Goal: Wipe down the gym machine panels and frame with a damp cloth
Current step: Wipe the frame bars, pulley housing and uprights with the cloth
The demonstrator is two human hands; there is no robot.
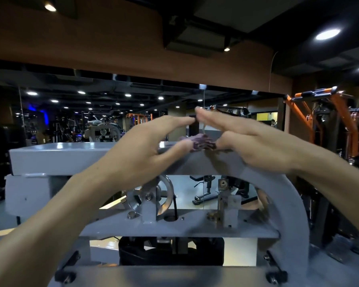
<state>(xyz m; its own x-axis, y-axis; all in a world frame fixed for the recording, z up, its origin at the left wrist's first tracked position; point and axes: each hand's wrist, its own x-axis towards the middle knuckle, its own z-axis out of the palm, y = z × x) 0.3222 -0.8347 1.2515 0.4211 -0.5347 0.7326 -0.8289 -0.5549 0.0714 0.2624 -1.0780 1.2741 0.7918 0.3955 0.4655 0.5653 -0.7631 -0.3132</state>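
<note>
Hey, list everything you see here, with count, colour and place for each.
Machine frame: one, pale grey, across the middle, arched at right.
Cloth: one, purple, bunched on the frame's top edge between both hands.
Pulley wheel: one, silver, under the top beam.
Orange rack: one, far right.
Mirror wall: behind the frame, reflecting the gym.
Ceiling lights: several, white, overhead.
Left hand: thumb on the cloth, fingers straight.
Right hand: thumb at the cloth, fingers straight, blurred.
</note>
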